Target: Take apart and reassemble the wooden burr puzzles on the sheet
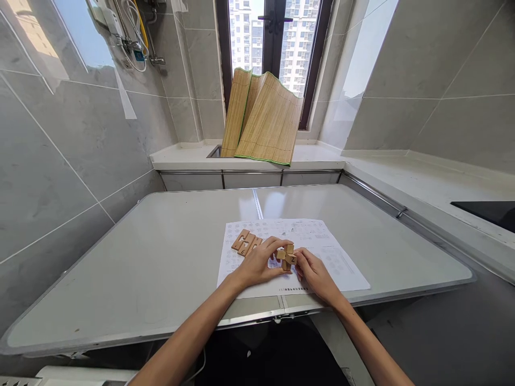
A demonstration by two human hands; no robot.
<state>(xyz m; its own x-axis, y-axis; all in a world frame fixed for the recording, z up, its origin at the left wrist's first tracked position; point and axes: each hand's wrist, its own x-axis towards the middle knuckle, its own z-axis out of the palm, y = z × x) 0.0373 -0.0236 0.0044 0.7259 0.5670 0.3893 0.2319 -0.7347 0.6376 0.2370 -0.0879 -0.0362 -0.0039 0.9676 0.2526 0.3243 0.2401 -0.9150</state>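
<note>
Just over a printed paper sheet (pixel 338 271), a partly assembled wooden burr puzzle (pixel 286 258) is held up, its short bars crossing each other and one end marked with a letter like Z. My left hand (pixel 259 264) clasps it from the left, fingertips on top and thumb beneath. From the right, my right hand (pixel 316 273) pinches the puzzle's side with thumb and index finger; its other fingers are curled under. Several notched wooden puzzle pieces (pixel 243 243) with letters lie side by side on the sheet, left of the puzzle and partly behind my left hand.
The sheet rests on a pale folding table (pixel 132 268) with a seam down its middle. Beyond it a white ledge (pixel 185 155) holds a folded bamboo mat (pixel 267 118) before the window. A counter (pixel 426 171) with a black panel (pixel 491 210) runs along the right wall.
</note>
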